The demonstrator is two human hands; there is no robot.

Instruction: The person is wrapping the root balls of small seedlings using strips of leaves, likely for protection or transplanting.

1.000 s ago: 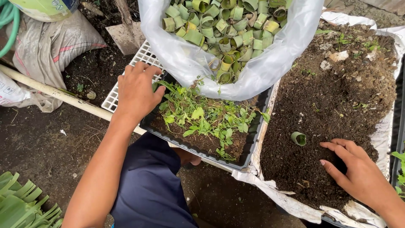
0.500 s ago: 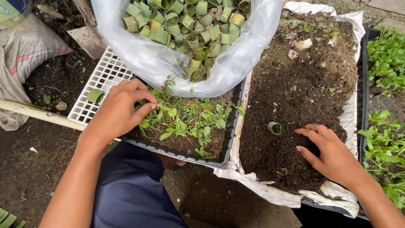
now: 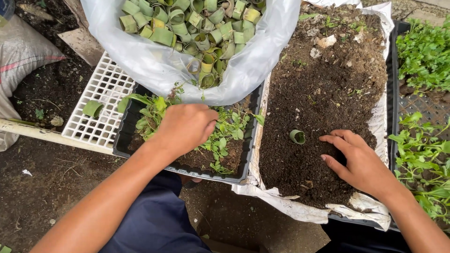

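My left hand (image 3: 185, 126) is curled down among small green seedlings (image 3: 225, 136) in a black tray (image 3: 123, 138); its fingers are hidden in the plants, so a grip cannot be made out. My right hand (image 3: 358, 161) rests on a heap of dark soil (image 3: 323, 84), fingers together and pointing left. A single rolled green leaf cup (image 3: 297, 136) stands in the soil just left of those fingertips, apart from them.
A clear plastic bag (image 3: 154, 65) full of rolled leaf cups (image 3: 187, 23) overhangs the tray. A white grid tray (image 3: 101, 107) holds one leaf cup (image 3: 93, 108). More seedlings (image 3: 424, 47) fill black trays at right. A white pole (image 3: 42, 133) and a sack (image 3: 21, 51) lie left.
My left hand has slid right from the white grid onto the seedlings. My right hand has stayed on the soil near the leaf cup. The view has shifted left to right.
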